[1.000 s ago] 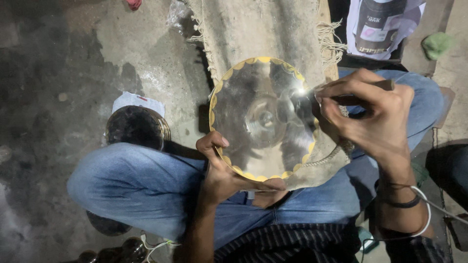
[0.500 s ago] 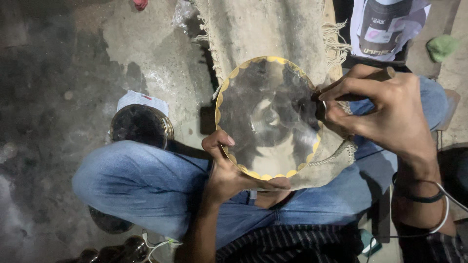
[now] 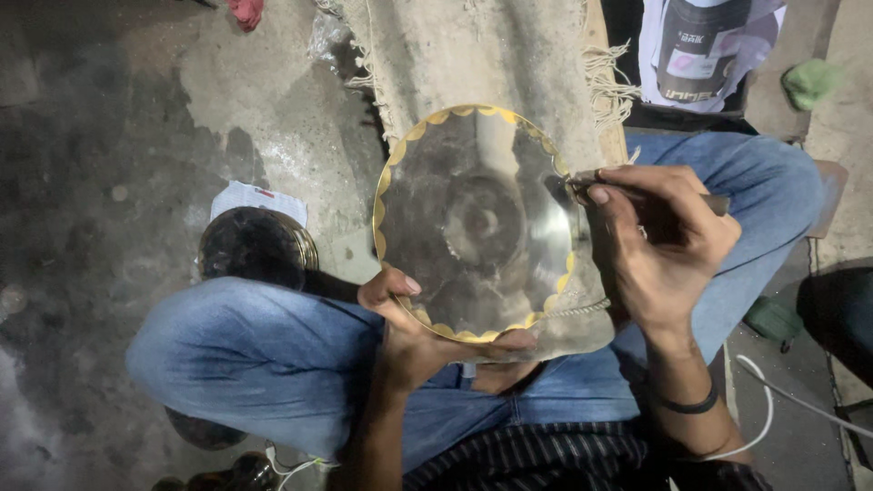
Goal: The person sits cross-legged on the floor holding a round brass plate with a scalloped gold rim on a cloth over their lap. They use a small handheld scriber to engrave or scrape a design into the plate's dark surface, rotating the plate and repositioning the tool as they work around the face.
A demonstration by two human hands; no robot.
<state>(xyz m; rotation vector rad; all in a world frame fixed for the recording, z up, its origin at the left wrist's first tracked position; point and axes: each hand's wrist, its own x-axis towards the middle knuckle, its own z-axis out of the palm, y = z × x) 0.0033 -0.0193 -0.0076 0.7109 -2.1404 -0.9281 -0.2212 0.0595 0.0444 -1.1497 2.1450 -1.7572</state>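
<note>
While seated cross-legged on a stained concrete floor (image 3: 118,136), a person in blue jeans (image 3: 264,364) works on a round metal plate (image 3: 473,223) held over the lap. It is a shiny silver disc with a raised centre and a scalloped gold-coloured border, and it tilts toward the camera, its lower edge near the knees and its upper edge over a frayed beige cloth (image 3: 491,55) that runs across the floor ahead.

At the plate's lower left rim, the left hand (image 3: 414,336) clamps the edge, thumb pressed on the front face and the other fingers curled behind and beneath the disc. Closed in a pen-like pinch, the right hand (image 3: 659,241) grips a thin dark tool (image 3: 582,179), whose tip meets the plate at its right rim. The tool's far end juts out past the knuckles. A dark band (image 3: 687,405) circles the right wrist, and a white cable (image 3: 773,400) loops beside that forearm.

Left of the plate, a dark round bowl (image 3: 257,247) rests on the floor on a scrap of white paper (image 3: 255,198), just above the left knee. A green cloth (image 3: 809,82) lies at the upper right, and a red rag (image 3: 244,11) sits at the top edge. Whether the tool is cutting or only touching cannot be told.
</note>
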